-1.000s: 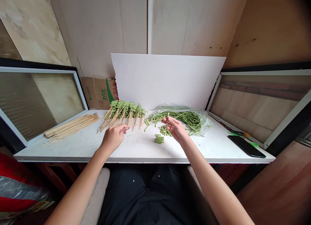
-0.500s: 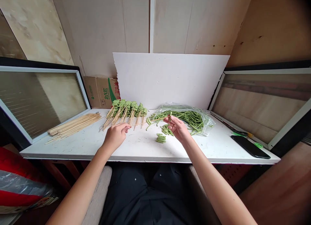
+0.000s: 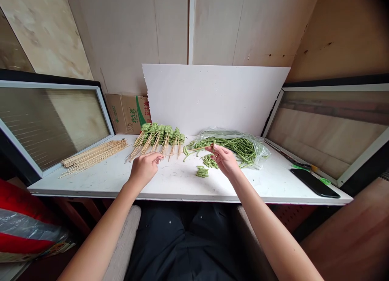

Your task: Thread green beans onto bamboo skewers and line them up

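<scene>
My left hand point(image 3: 145, 167) pinches the near end of a thin bamboo skewer point(image 3: 173, 154) that runs right across the white table point(image 3: 170, 184). My right hand point(image 3: 224, 158) pinches a short piece of green bean point(image 3: 214, 144) at the skewer's far end. Small heaps of cut bean pieces point(image 3: 205, 167) lie just left of my right hand. Behind it, long green beans point(image 3: 237, 146) spill from a clear plastic bag. A fan of finished bean skewers point(image 3: 158, 138) lies beyond my left hand.
A pile of bare skewers point(image 3: 92, 155) lies at the table's left. A black phone point(image 3: 314, 182) and green-handled scissors point(image 3: 299, 166) sit at the right. A white board point(image 3: 212, 98) and a cardboard box point(image 3: 127, 113) stand at the back. Framed glass panels flank both sides.
The view has drifted slightly; both hands keep their pinch on the skewer and bean piece, and the right hand has shifted a little.
</scene>
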A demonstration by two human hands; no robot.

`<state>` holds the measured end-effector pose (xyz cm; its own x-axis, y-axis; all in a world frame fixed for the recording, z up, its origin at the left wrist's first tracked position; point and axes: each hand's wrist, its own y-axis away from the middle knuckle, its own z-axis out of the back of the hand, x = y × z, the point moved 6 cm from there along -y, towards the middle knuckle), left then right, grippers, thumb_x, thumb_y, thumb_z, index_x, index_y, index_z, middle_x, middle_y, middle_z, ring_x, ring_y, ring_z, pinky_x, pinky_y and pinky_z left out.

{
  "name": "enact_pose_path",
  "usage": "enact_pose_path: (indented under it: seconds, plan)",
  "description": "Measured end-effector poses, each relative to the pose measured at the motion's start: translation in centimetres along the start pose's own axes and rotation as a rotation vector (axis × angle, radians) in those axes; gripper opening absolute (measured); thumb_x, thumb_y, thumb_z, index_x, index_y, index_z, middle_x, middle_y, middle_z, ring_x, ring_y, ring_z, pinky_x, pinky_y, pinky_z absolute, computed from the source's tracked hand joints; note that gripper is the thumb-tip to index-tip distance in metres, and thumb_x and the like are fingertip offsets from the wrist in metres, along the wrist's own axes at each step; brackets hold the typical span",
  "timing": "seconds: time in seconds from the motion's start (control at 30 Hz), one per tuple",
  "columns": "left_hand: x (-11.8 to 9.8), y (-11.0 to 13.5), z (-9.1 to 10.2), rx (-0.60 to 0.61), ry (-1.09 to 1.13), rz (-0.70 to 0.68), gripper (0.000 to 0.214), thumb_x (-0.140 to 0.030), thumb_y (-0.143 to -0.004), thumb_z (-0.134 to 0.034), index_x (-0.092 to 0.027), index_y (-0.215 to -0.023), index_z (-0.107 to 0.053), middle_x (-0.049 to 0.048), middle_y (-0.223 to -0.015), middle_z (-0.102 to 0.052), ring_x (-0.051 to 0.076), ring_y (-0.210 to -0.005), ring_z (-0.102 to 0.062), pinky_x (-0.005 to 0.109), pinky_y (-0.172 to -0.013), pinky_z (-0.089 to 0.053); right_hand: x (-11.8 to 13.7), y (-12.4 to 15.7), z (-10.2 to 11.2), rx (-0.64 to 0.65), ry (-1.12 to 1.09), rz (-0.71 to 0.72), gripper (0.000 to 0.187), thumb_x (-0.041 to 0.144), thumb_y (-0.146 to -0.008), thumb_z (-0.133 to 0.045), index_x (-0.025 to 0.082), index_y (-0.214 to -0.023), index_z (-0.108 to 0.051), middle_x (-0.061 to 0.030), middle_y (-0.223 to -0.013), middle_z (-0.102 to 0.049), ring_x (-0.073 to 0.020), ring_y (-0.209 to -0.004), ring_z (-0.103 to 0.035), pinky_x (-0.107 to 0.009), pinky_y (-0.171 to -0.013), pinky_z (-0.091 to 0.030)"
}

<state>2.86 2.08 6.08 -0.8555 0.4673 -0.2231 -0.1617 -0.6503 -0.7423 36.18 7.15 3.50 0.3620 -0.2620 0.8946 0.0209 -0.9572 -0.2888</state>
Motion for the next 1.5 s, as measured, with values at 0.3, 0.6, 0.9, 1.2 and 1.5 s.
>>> enact_pose_path:
  seconds: [0.3, 0.6, 0.9, 1.2, 1.5]
  plan:
    - [-0.2, 0.1, 0.2, -0.03, -0.014, -0.02, 0.033, -0.009, -0.084, -0.052, -0.024, -0.091, -0.08, 0.0026, -0.086, -0.082, 0.022, -0.078, -0.075, 0.028, -0.069, -0.051, 0.5, 0.2, -0.4, -0.036, 0.048, 0.062, 0.03, 0.049, -0.073, -0.094, 0.024, -0.088, -0.085, -0.0088, -0.099, -0.084, -0.0313, -0.115, -0.073, -0.033, -0.071, -0.055]
    - [0.4, 0.0, 1.3, -0.077, -0.057, -0.041, 0.04, -0.002, -0.077, -0.048, -0.023, -0.09, -0.08, 0.0018, -0.088, -0.083, 0.021, -0.083, -0.077, 0.026, -0.071, -0.053, 0.0, 0.6, -1.2, -0.055, 0.046, 0.066, 0.032, 0.05, -0.071, -0.095, 0.024, -0.086, -0.085, -0.0092, -0.097, -0.084, -0.0321, -0.112, -0.075, -0.034, -0.07, -0.058]
    - [-2.4, 0.4, 0.5, -0.104, 0.06, -0.183, 0.047, 0.004, -0.074, -0.045, -0.022, -0.092, -0.08, 0.0037, -0.084, -0.08, 0.022, -0.083, -0.076, 0.03, -0.075, -0.057, -2.9, 2.4, -5.1, -0.012, 0.011, 0.019, 0.033, 0.05, -0.068, -0.098, 0.022, -0.074, -0.082, -0.0081, -0.095, -0.081, -0.0277, -0.101, -0.077, -0.042, -0.088, -0.067]
    - [-3.0, 0.4, 1.5, -0.196, -0.002, -0.236, 0.048, 0.008, -0.073, -0.044, -0.021, -0.09, -0.079, 0.003, -0.084, -0.08, 0.022, -0.082, -0.076, 0.029, -0.073, -0.054, -2.6, 2.7, -5.9, 0.052, 0.026, -0.047, 0.033, 0.045, -0.067, -0.098, 0.022, -0.087, -0.085, -0.0086, -0.099, -0.08, -0.026, -0.097, -0.075, -0.034, -0.073, -0.065]
    - [-2.9, 0.5, 1.5, -0.269, -0.034, -0.326, 0.05, 0.01, -0.069, -0.043, -0.02, -0.09, -0.077, 0.0012, -0.081, -0.08, 0.02, -0.077, -0.076, 0.027, -0.067, -0.053, -2.5, 2.8, -6.1, 0.022, 0.097, -0.083, 0.037, 0.04, -0.057, -0.101, 0.021, -0.083, -0.083, -0.0093, -0.103, -0.079, -0.0203, -0.082, -0.07, -0.029, -0.06, -0.051]
